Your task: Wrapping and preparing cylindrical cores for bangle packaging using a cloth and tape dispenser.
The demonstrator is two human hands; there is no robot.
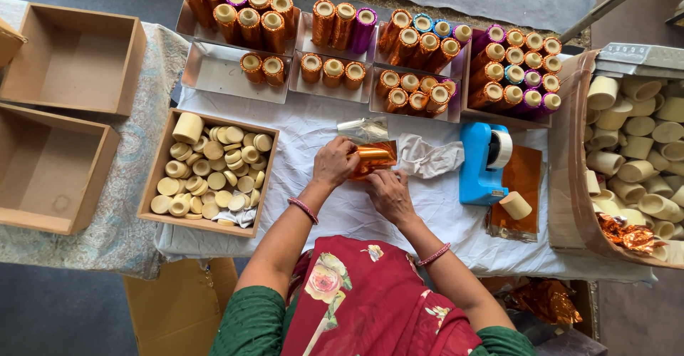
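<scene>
My left hand [333, 162] and my right hand [388, 192] both hold an orange foil-wrapped cylinder [372, 158] over the white cloth [313, 124] on the table. The left hand grips its left end, and the right hand presses the foil from below. A crumpled white paper [427, 156] lies just right of the cylinder. A clear plastic scrap [362, 128] lies just beyond it.
A wooden box of cream discs and tubes [206, 174] sits left. Metal trays of foil-wrapped cylinders [370, 49] line the far edge. A blue tape dispenser [484, 160], orange foil sheets [524, 178] and a bin of cream tubes [634, 135] stand right. Two empty wooden boxes [64, 114] stand far left.
</scene>
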